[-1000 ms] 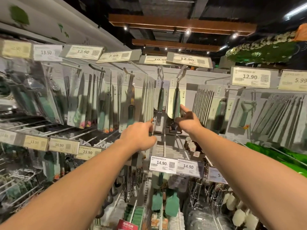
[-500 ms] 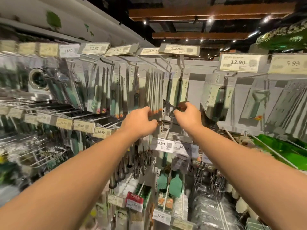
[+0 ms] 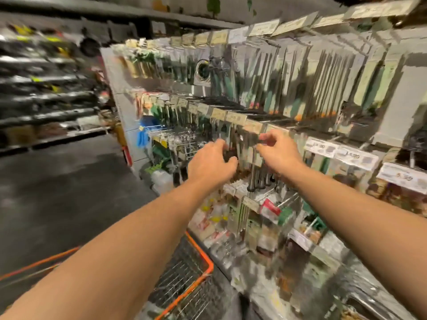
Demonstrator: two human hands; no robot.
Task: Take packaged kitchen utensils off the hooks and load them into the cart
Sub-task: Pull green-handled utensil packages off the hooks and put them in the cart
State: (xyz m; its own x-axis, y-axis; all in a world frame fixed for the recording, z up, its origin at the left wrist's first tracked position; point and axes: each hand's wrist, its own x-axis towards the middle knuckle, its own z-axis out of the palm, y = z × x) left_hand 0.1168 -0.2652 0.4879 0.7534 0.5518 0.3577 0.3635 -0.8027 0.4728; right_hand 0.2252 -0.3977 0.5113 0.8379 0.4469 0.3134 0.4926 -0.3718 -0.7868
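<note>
Hands first: my left hand (image 3: pixel 211 161) curls its grip round a dark packaged utensil (image 3: pixel 231 155), and my right hand (image 3: pixel 278 150) pinches something thin beside it, too blurry to name. The pack hangs long-way down, in front of the hooks (image 3: pixel 251 135). The cart (image 3: pixel 184 273) sits low, under my left arm, so I think the pack must come down and toward me.

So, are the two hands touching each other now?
Apart. The head view shows the left hand and right hand separated by a clear gap, with hanging utensil packages visible between them.
</note>
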